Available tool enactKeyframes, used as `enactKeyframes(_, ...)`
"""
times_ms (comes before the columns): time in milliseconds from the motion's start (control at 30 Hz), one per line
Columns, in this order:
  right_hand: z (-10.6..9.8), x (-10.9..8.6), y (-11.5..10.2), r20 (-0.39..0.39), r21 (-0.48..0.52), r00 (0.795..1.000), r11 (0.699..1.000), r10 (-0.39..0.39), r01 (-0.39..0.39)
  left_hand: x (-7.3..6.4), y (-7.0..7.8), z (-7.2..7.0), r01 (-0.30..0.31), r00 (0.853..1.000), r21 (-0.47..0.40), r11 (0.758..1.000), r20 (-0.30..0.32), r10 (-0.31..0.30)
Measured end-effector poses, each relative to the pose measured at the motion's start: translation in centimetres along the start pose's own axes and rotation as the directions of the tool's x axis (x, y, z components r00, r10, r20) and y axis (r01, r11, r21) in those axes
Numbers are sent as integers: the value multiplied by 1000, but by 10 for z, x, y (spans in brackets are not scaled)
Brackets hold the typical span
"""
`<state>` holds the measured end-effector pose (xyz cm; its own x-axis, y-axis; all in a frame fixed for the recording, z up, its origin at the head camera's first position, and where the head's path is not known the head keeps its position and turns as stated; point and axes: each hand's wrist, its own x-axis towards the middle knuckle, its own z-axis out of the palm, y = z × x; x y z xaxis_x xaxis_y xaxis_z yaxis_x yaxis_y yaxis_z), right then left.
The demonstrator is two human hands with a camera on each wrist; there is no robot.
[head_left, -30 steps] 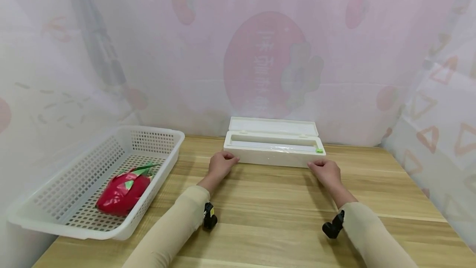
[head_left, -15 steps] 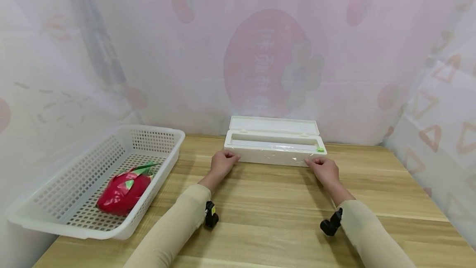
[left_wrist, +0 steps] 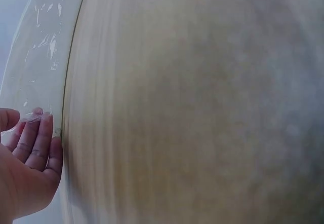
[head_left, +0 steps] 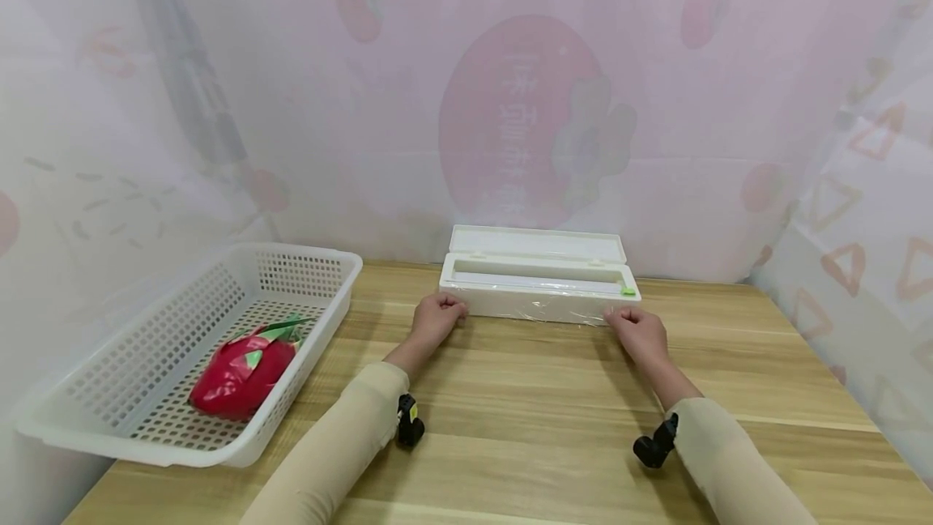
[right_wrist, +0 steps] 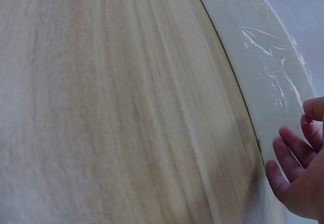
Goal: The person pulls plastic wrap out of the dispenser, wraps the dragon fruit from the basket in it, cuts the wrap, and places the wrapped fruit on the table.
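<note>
A long white cling film dispenser [head_left: 503, 304] stands at the back of the table, its lid [head_left: 535, 244] raised behind it. A white roll lies in the slot, and a small green slider [head_left: 628, 292] sits at the right end of the front rim. Clear, wrinkled cling film [left_wrist: 50, 46] hangs over the front face. My left hand [head_left: 433, 320] pinches the film near the left front corner, thumb against fingers. Near the right front corner my right hand [head_left: 640, 335] pinches the film's other end. In the right wrist view the stretched cling film [right_wrist: 271, 57] shows shiny creases.
A white perforated basket [head_left: 338, 298] stands on the left, holding a red dragon fruit [head_left: 240, 379] with green leaf tips. Wood-grain table [head_left: 525, 428] lies between my forearms. A printed cloth backdrop [head_left: 350, 104] rises right behind the dispenser.
The film's lower edge has come slightly further down the dispenser's front. My right hand moved a little left, then back right. My left hand stays nearly in place; basket and fruit are unchanged.
</note>
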<state>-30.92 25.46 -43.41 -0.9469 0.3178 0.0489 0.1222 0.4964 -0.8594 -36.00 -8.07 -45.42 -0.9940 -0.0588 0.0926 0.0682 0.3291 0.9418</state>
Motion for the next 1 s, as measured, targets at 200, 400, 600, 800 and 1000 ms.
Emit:
enactKeyframes(200,2,2,0,105,162,994,987,7,-24,-3,3,-1,11,999,-42,999,52,-9)
enactKeyframes(400,0,4,0,166,248,986,968,2,-44,-5,5,-1,18,993,-86,996,119,-8)
enactKeyframes(600,-8,4,-1,285,423,958,895,12,-138,-5,7,-3,77,981,-129,989,189,-52)
enactKeyframes(800,-14,4,-1,402,446,916,871,11,-206,-7,10,-7,143,964,-224,964,251,-84)
enactKeyframes(1000,-21,4,0,480,538,876,803,-43,-255,-9,13,-13,174,949,-298,939,304,-80)
